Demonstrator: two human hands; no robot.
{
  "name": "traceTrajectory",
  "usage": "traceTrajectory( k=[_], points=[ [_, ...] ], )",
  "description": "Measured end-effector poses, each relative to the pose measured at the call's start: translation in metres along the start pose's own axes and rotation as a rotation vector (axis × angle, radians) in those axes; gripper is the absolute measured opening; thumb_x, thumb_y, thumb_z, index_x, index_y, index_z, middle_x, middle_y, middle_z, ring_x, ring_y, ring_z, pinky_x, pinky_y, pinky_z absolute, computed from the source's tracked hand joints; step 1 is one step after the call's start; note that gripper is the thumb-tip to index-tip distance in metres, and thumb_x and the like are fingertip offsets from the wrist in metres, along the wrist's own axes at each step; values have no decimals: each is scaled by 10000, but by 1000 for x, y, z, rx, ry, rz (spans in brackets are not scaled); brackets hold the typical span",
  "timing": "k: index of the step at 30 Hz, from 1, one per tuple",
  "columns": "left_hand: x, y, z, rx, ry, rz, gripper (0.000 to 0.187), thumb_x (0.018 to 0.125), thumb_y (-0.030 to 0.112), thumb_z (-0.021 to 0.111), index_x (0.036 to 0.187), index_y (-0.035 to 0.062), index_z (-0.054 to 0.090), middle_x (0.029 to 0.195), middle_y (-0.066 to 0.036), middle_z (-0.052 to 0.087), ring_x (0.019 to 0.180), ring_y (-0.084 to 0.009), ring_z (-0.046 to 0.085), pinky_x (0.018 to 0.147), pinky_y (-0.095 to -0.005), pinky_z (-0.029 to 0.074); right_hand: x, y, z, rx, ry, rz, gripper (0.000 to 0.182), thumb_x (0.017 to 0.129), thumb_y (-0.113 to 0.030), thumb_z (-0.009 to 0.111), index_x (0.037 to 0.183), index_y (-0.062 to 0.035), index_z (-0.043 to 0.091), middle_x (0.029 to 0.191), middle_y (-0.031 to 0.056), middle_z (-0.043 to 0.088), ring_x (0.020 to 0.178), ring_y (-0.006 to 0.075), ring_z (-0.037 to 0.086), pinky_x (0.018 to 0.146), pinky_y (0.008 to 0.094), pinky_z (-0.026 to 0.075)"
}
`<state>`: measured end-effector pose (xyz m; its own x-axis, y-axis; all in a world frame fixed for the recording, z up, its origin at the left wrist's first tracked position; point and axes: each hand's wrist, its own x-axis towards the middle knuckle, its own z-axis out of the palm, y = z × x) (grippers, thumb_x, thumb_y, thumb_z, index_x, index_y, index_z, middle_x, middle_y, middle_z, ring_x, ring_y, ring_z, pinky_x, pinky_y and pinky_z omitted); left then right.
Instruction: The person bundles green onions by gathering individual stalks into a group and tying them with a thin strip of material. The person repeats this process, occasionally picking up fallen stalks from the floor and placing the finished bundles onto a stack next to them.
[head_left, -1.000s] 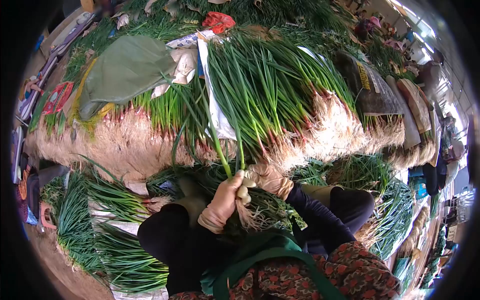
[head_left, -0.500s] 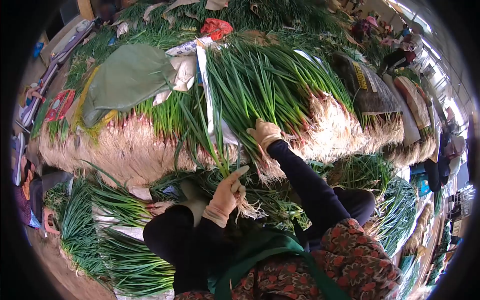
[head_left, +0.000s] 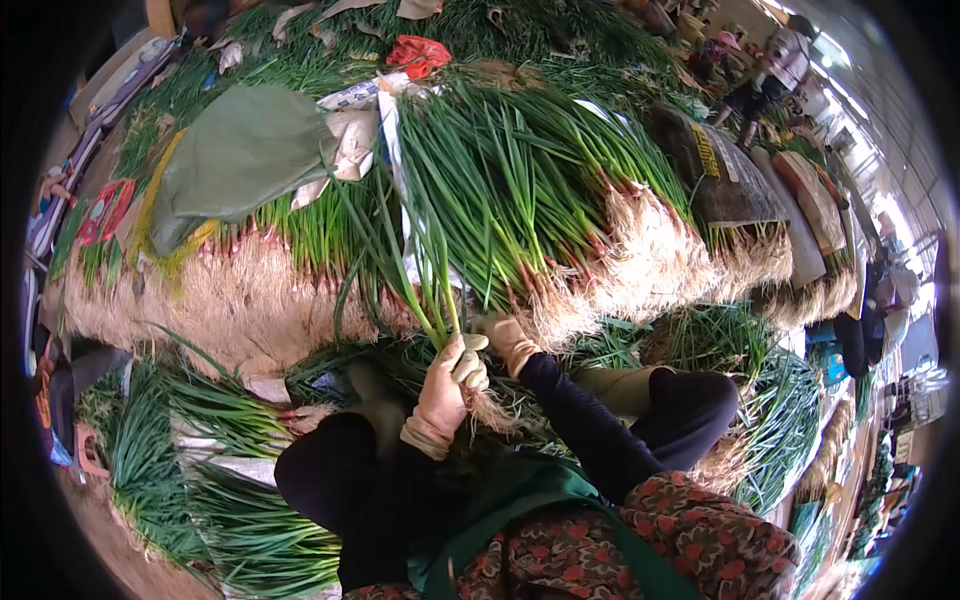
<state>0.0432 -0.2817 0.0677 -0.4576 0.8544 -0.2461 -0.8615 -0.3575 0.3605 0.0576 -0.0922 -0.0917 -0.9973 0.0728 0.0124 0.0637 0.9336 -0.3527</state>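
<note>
Spring onions (head_left: 434,322) make up a thin bunch in the gloved left hand (head_left: 447,390), which is closed around their lower stems, so that the long green leaves rise out above the fist and lean over the front of the heaped spring onions (head_left: 510,215), while a tuft of pale roots (head_left: 490,412) hangs out below it. The right hand (head_left: 508,342), gloved too, is just beside the left, under the root ends of that heap; its fingertips are too blurred and hidden for me to tell whether they pinch anything. Each stalk should be light, fairly firm near the base and increasingly floppy toward the leaf tips, which would crease or snap if squeezed or bent hard. The smooth stems may prove slippery when damp, and the stringy roots could tangle with their neighbours. The best hold is probably low, on the firm shank just above the roots, with light, even pressure that keeps the bases level; gripping by the leaves would likely bruise them and let the root end swing.
</note>
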Motion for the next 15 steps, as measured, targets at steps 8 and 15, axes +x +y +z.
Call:
traceTrajectory(
  k=[8, 15],
  points=[
    [7, 3, -18, -42, -45, -74, 474, 972, 337, 416, 1362, 71, 377, 544, 71, 252, 465, -54, 254, 476, -221, 265, -19, -4, -185, 4, 153, 478, 225, 921, -266, 471, 960, -79, 591, 826, 121, 659, 696, 263, 640, 638, 397, 507],
    [11, -3, 5, 286, 179, 4, 424, 969, 231, 435, 1345, 36, 408, 755, -15, 615, 633, -124, 585, 592, -250, 484, 22, -4, -212, 90, 422, 472, 296, 851, -344, 606, 850, -48, 605, 775, 141, 653, 742, 285, 640, 640, 380, 499]
  ],
)
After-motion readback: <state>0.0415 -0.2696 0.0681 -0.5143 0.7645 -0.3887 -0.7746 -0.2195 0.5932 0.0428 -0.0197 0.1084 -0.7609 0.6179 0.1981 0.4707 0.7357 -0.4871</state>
